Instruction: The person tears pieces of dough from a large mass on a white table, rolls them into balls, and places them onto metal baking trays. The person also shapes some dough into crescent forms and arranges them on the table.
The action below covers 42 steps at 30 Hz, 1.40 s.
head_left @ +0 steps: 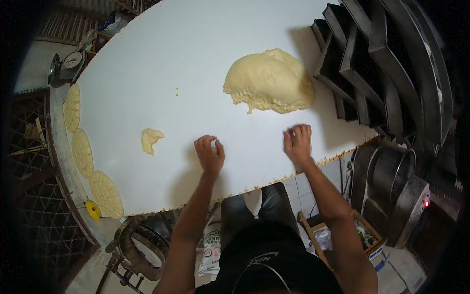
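My left hand (210,154) is over the white tabletop (176,58) near its front edge, fingers loosely curled and thumb apart, with nothing visible in it. To its left lies a small torn piece of dough (149,140). My right hand (299,144) rests by the front edge, fingers bent and thumb a little apart; I see nothing in it, though its underside is hidden. Just beyond that hand sits a large mound of pale yellow dough (270,81), smooth on top and ragged along its near side. Neither hand touches dough.
Dark metal baking tins (367,62) are stacked at the right. Several pale yellow patterned discs (106,193) line the left edge, by a yellow ring-shaped object (92,210). A dial scale (72,60) stands beyond. Below right is a machine with a red light (415,205).
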Each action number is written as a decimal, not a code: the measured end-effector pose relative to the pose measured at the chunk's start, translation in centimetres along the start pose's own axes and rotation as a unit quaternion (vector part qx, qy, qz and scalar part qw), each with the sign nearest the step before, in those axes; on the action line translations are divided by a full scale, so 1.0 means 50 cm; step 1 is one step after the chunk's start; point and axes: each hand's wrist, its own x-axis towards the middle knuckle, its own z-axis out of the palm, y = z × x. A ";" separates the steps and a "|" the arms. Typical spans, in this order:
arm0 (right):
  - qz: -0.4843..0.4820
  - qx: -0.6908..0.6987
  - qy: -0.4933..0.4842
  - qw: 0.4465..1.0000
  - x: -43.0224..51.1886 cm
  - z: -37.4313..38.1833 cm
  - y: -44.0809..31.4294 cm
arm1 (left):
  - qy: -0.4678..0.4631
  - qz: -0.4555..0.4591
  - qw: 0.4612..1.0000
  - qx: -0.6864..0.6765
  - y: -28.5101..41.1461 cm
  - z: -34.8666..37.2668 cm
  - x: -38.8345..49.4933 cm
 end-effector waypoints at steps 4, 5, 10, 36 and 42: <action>-0.138 0.122 -0.076 0.980 -0.005 -0.008 0.018 | -0.022 -0.005 0.999 -0.036 0.016 0.006 -0.008; -0.176 0.159 -0.087 0.968 -0.007 -0.016 0.027 | -0.051 0.069 0.994 -0.070 0.018 0.006 -0.008; -0.035 0.053 -0.052 0.997 0.014 -0.016 0.047 | 0.052 -0.132 0.987 0.073 0.021 0.015 -0.006; -0.006 0.026 0.005 1.000 -0.032 -0.001 -0.006 | -0.007 -0.065 0.998 -0.027 -0.014 -0.020 -0.018; -0.115 0.144 -0.031 0.982 -0.065 -0.002 -0.024 | -0.030 0.037 0.993 -0.110 -0.013 -0.031 -0.021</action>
